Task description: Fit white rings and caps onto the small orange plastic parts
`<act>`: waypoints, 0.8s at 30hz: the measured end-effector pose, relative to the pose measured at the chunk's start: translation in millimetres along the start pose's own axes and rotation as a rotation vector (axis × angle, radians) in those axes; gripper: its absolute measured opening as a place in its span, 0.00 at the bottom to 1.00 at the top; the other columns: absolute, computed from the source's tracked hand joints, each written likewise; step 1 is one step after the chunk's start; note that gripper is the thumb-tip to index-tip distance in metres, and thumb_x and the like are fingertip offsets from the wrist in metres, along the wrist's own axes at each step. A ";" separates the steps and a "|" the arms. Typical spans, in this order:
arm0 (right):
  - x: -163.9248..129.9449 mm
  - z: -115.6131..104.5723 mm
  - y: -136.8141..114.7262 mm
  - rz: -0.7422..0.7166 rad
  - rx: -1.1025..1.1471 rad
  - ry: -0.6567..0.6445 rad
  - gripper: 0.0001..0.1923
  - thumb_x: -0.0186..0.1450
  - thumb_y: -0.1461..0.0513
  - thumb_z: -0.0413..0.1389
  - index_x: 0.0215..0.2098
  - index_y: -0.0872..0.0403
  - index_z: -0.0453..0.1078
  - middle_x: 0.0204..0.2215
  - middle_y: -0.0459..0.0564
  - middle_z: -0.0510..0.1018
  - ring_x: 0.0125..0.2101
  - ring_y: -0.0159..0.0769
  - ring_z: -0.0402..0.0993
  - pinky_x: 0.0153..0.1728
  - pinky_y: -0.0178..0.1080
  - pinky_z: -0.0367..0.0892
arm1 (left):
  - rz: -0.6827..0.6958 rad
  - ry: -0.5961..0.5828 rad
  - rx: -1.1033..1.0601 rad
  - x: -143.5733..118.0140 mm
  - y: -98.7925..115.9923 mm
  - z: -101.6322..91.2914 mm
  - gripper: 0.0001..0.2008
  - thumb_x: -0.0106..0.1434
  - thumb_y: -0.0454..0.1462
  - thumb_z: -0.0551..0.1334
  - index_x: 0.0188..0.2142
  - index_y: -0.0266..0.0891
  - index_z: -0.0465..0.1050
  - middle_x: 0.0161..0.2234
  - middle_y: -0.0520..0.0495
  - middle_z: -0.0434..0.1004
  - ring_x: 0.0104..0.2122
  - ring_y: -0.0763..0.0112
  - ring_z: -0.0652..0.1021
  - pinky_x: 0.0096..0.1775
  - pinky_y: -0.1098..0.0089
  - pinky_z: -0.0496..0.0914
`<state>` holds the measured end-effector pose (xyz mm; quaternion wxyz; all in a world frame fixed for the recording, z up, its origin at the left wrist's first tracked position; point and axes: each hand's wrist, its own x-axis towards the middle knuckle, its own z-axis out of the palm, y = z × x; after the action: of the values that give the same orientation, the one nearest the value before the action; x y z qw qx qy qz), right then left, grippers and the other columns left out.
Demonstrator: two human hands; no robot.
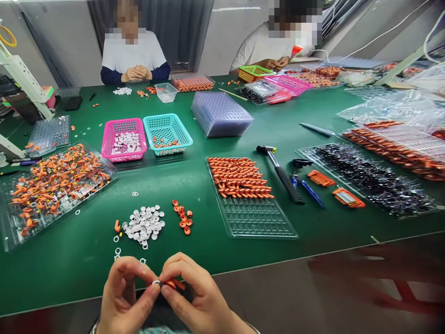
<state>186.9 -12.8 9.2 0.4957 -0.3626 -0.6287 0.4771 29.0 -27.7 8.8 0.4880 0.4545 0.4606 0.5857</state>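
Note:
Just off the table's near edge, my left hand [127, 292] pinches a small white disc [156, 282] between thumb and forefinger. Fingertip to fingertip with it, my right hand [194, 292] grips a small orange plastic part [173, 283], partly covered by the fingers. The two pieces are close together; I cannot tell whether they touch. Beyond my hands lies a loose pile of white discs [146, 225], with a few white rings [117, 251] at its left. Several orange round caps [183, 217] lie to the right of the pile.
A tray of orange parts [239, 178] lies right of centre, beside a hammer [283, 178]. Another tray of orange pieces [59, 181] is at left. Pink [124, 157] and turquoise baskets [168, 150] stand near stacked clear trays [222, 113]. Two people sit across the table.

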 end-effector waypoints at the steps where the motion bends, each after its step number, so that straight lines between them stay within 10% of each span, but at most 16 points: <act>1: -0.9 -0.7 0.1 0.004 0.002 0.006 0.06 0.63 0.68 0.55 0.36 0.51 0.71 0.30 0.46 0.72 0.30 0.33 0.68 0.31 0.34 0.65 | 0.011 -0.018 0.013 0.5 -1.0 -0.2 0.09 0.60 0.37 0.70 0.37 0.45 0.71 0.30 0.54 0.76 0.32 0.73 0.77 0.37 0.76 0.73; 9: -7.4 -24.0 5.3 0.160 0.091 0.123 0.04 0.66 0.64 0.53 0.32 0.52 0.67 0.32 0.48 0.70 0.32 0.34 0.68 0.32 0.35 0.64 | 0.073 -0.437 0.403 37.1 -1.2 -0.6 0.19 0.61 0.37 0.69 0.50 0.50 0.68 0.34 0.56 0.84 0.33 0.72 0.83 0.38 0.77 0.75; 14: -18.4 -53.4 17.4 0.275 0.168 0.257 0.08 0.69 0.57 0.54 0.34 0.52 0.68 0.32 0.48 0.72 0.34 0.35 0.69 0.34 0.35 0.64 | 0.340 -0.598 0.932 76.7 -1.4 22.2 0.04 0.65 0.31 0.63 0.39 0.40 0.75 0.35 0.49 0.82 0.34 0.69 0.81 0.37 0.72 0.75; 24: -19.0 -66.4 23.1 0.431 0.169 0.309 0.16 0.65 0.49 0.56 0.32 0.53 0.65 0.24 0.42 0.64 0.25 0.31 0.59 0.26 0.34 0.56 | 0.465 -0.781 1.168 117.8 -15.9 75.3 0.10 0.61 0.25 0.63 0.29 0.37 0.79 0.31 0.43 0.76 0.33 0.57 0.74 0.34 0.61 0.71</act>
<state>255.4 -8.0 -14.8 0.5012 -0.5137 -0.4122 0.5613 92.3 97.8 15.1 0.1585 0.9014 0.3818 0.1291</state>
